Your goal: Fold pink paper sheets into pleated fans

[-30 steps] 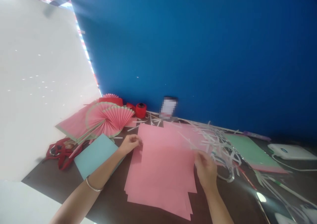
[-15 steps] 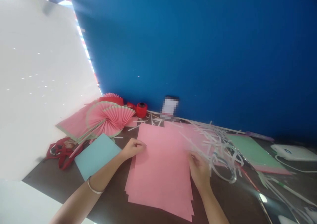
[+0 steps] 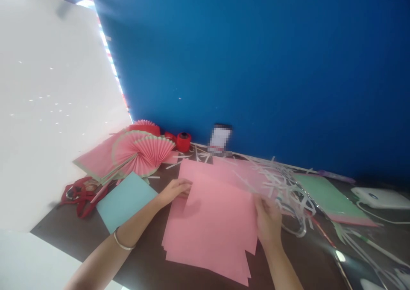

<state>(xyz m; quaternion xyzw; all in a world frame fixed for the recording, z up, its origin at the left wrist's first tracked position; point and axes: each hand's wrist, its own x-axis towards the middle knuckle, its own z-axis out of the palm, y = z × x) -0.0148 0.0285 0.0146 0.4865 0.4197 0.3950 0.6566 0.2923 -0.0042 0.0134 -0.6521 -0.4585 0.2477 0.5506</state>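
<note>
A pink sheet of paper (image 3: 221,217) lies slightly askew over a stack of pink paper (image 3: 192,247), shifted to the right of the sheets below. My right hand (image 3: 269,221) pinches its right edge, with the thumb on top and the other fingers mostly hidden. At the sheet's left edge, my left hand (image 3: 176,191) has its fingers curled round the paper, and the tips are partly covered. A bracelet circles my left wrist. Left of the stack, a light blue sheet (image 3: 126,202) rests under my left forearm.
Pink folded paper fans (image 3: 150,153) and a red tape roll (image 3: 183,142) sit at the back left. White paper strips (image 3: 288,187) are heaped on the right, near a green sheet (image 3: 333,196) and a white device (image 3: 381,197). A blue wall (image 3: 256,68) rises behind the table.
The top pink sheet has moved right and turned a little, exposing more of the stack at left. My right hand has moved right with it; my left fingers have shifted slightly right.
</note>
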